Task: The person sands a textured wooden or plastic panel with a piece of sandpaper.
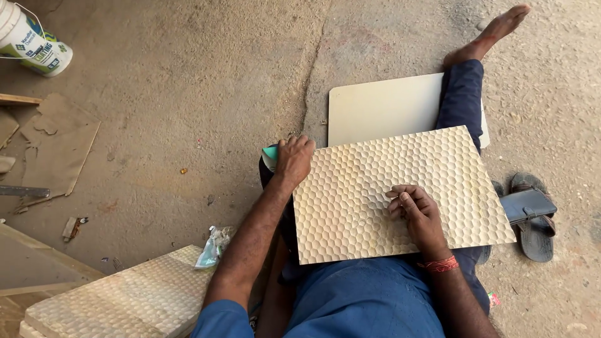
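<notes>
Right hand (418,211) is pressing curled fingertips into the face of the carved panel (400,194), fingers bunched as if pinching something small; what is between them is too small to tell. Left hand (293,160) is gripping the panel's upper left corner, thumb side over the edge, steadying it; a bit of green-and-white material (270,155) is showing just beside that hand, whether held or not I cannot tell.

The panel is lying across the person's lap, tilted slightly, its surface covered in a honeycomb of shallow scooped dimples. It is looking like a stiff, flat wood-fibre board: rigid, not heavy for one person, dusty rather than slippery. Judging by its thinness, corners and carved ridges are likely chipping easily, so edges near the corners, as the left hand is doing, seem the sound place to take hold.

Under it, a plain pale board (388,106) is lying on the sandy floor (188,94), the outstretched leg (466,87) crossing over it. A pair of sandals (529,213) is resting near the panel's right edge. More carved panels (125,300) are stacked at lower left, a crumpled wrapper (211,247) touching them. A white bucket (31,40) is sitting at far upper left, with board offcuts (56,150) below it.
</notes>
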